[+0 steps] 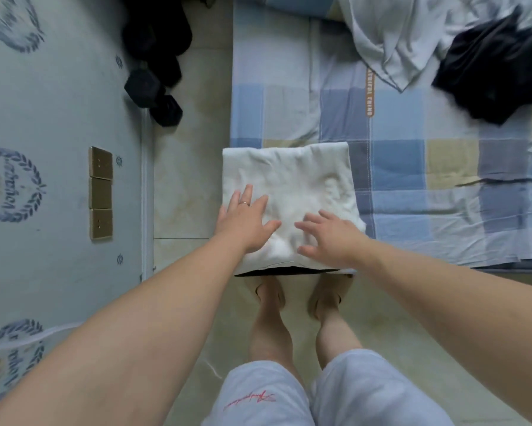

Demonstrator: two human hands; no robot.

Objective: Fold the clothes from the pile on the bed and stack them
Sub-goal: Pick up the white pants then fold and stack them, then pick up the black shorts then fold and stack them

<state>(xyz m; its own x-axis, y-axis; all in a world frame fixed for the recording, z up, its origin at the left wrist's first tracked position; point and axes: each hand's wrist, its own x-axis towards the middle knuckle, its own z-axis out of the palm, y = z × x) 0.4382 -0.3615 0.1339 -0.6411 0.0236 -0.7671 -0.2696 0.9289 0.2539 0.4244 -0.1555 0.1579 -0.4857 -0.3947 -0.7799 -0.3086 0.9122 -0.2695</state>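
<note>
Both arms were extended forward; left hand [246, 221] and right hand [330, 238] lay palm-down, fingers spread and straight, side by side.

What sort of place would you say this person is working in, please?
Most likely a home bedroom: a bed with a checked blue sheet, loose clothes heaped on it, a folded white garment at its edge, and dark dumbbells on the tiled floor.

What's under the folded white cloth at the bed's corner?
A thin black edge shows beneath the near side of the white cloth; the rest is covered.
</note>
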